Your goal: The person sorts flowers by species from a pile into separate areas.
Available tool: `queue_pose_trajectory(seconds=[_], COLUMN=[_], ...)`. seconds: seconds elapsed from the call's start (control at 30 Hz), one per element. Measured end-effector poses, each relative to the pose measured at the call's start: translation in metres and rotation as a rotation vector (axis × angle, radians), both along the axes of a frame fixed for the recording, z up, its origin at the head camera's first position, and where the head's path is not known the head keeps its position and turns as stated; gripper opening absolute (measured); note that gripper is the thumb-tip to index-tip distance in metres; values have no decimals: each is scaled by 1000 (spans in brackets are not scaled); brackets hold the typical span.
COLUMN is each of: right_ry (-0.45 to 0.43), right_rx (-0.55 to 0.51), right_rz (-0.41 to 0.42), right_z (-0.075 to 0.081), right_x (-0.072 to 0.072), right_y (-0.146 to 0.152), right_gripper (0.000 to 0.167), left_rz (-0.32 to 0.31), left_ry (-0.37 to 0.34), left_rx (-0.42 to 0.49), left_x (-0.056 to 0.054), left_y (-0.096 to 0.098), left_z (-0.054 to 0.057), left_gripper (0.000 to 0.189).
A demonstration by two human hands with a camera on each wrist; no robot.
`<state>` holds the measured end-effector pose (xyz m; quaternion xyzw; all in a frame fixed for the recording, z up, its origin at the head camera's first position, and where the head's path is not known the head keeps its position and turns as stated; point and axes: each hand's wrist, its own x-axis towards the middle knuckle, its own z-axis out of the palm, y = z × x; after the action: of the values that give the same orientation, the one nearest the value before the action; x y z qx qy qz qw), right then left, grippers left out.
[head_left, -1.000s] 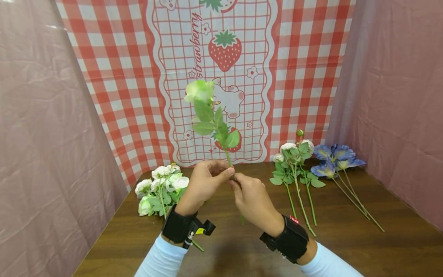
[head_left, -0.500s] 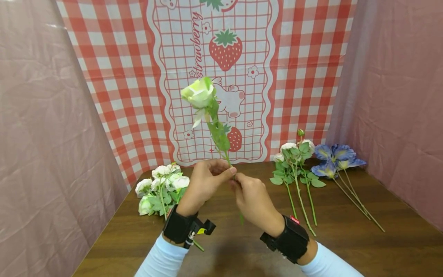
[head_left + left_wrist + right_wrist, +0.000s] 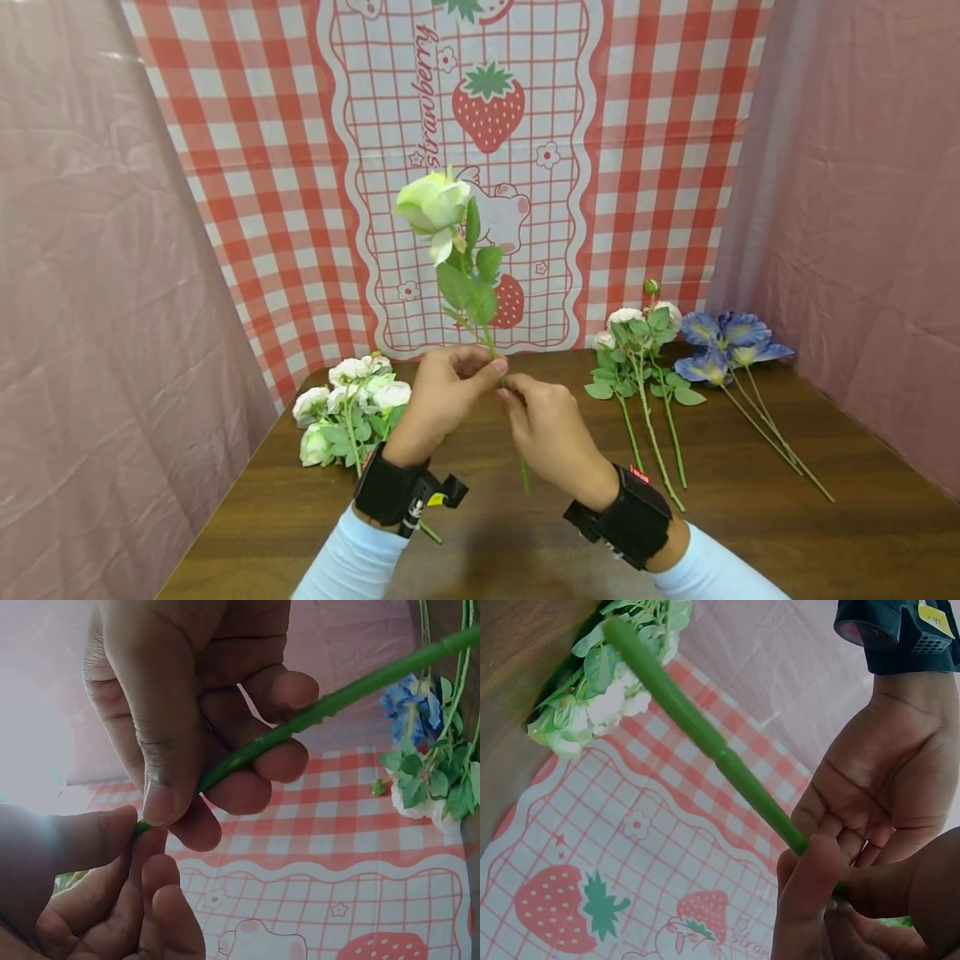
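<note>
A single pale green-white rose (image 3: 433, 204) stands nearly upright, its head leaning left, before the checked cloth. Just below the leaves, my left hand (image 3: 442, 404) pinches its stem between thumb and fingers. My right hand (image 3: 555, 433) pinches the same stem slightly lower, right against the left fingertips. In the left wrist view, the lower stem (image 3: 345, 697) runs past the right hand's curled fingers to the upper right. The right wrist view has the bare stem's cut end (image 3: 619, 634) pointing to the upper left. Both hands partly cover the gripped section.
White roses (image 3: 352, 408) lie in a pile on the wooden table (image 3: 480, 517) at left. More white roses (image 3: 637, 333) and blue irises (image 3: 731, 337) lie at right. A checked strawberry cloth (image 3: 660, 167) hangs behind, with pink curtains (image 3: 862, 208) at the sides.
The rose has turned about its stem, so its bloom and leaves face differently. Both hands stay at almost the same place, still pinching the stem.
</note>
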<state>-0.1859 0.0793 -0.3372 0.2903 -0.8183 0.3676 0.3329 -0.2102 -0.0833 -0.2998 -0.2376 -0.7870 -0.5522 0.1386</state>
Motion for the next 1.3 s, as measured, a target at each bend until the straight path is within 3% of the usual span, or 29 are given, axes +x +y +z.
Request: queue_pose_trajectory(seconds=[0.13,0.4,0.6,0.7,0.97,1.1,1.3], right_ry=[45,66,52,38,2,-8,-44], right_rx=[-16,-45,-28,-18,-1,2,9], right_rz=[-45,-65,-94,-118,-182,-198,-223], right_z=[-1,-4,-7,-10,-16,-19,-24], right_x=[0,-1,-7,-11,-20,-24,-31], right_y=[-1,-2,0,2,4,6,9], right_gripper=[3,7,8,8,8,9,10], left_rz=[25,60,210,284,400,414,402], left_ry=[28,32,157,187,127,117,7], left_rx=[1,-42,-197,-263,-326,-370,-495], left_x=[0,-3,-6,-7,-12,-17,-25], left_y=[0,1,-8,-17,-51,-67,-88], left_z=[-1,-1,1,3,10,11,9], left_gripper=[16,17,19,18,20,20,22])
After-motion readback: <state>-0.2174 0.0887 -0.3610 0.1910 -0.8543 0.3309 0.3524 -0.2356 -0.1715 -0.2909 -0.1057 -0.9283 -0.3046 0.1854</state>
